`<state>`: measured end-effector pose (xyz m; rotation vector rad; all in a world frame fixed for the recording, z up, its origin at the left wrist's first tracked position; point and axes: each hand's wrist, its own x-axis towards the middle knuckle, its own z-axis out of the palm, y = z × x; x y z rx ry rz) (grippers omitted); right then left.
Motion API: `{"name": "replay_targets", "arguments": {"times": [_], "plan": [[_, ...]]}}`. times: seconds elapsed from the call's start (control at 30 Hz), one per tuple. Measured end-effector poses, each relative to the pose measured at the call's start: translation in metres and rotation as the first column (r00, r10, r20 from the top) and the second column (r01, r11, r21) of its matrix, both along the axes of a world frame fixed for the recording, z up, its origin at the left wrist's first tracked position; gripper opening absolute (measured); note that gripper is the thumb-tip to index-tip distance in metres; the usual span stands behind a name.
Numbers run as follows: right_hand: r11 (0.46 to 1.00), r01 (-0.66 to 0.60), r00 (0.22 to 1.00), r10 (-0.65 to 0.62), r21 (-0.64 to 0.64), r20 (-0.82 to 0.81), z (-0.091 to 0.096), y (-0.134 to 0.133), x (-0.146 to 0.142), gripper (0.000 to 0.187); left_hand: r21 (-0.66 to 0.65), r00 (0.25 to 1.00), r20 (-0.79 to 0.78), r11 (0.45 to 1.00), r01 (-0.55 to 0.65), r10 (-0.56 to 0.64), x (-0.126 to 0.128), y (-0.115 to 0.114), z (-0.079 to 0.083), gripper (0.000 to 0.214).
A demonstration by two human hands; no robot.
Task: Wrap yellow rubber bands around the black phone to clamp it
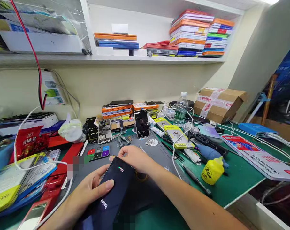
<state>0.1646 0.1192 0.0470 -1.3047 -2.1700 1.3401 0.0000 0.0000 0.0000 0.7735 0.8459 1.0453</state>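
Observation:
My left hand [93, 188] grips a dark smartphone [115, 188] marked "Redmi", its thumb flat on the face turned up to me. The phone is tilted, its upper end pointing away. At that far end my right hand [136, 159] is closed, fingers curled together against the edge; what they pinch, if anything, is hidden. Under the right wrist a thin yellowish ring [141, 176] lies on the grey work mat [159, 153]. Just beyond the hands are a case with coloured squares [98, 153] and small grey screwdrivers [122, 139].
A lit phone [142, 124] stands upright at the back, beside an opened phone [105, 131]. To the right are yellow boxes [177, 136], a screwdriver [195, 179], a yellow bottle [212, 171] and a water bottle [180, 110]. White cables cross both sides; a red-black wire [33, 51] hangs left.

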Motion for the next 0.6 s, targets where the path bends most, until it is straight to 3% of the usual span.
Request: {"name": "replay_targets", "arguments": {"times": [0.17,0.33,0.47,0.6], "plan": [[0.999,0.035,0.998,-0.035,-0.006,-0.053,-0.004,-0.005,0.001,0.036,0.042,0.996,-0.021,0.995,0.088,-0.087,0.0,-0.001,-0.002,0.069],[0.971,-0.039,0.963,-0.027,-0.235,-0.27,0.003,-0.002,0.003,0.04,0.019,0.991,-0.027,0.991,0.133,-0.133,0.006,-0.007,0.011,0.052],[0.961,-0.047,0.85,-0.104,-0.271,-0.517,0.009,0.003,0.005,0.042,-0.084,0.999,-0.012,0.995,-0.048,0.047,0.013,-0.008,0.031,0.039],[0.966,-0.064,0.704,-0.135,-0.251,-0.697,0.012,0.003,0.004,0.041,-0.088,0.96,-0.002,0.956,-0.28,0.281,0.018,-0.005,0.043,0.039]]}}
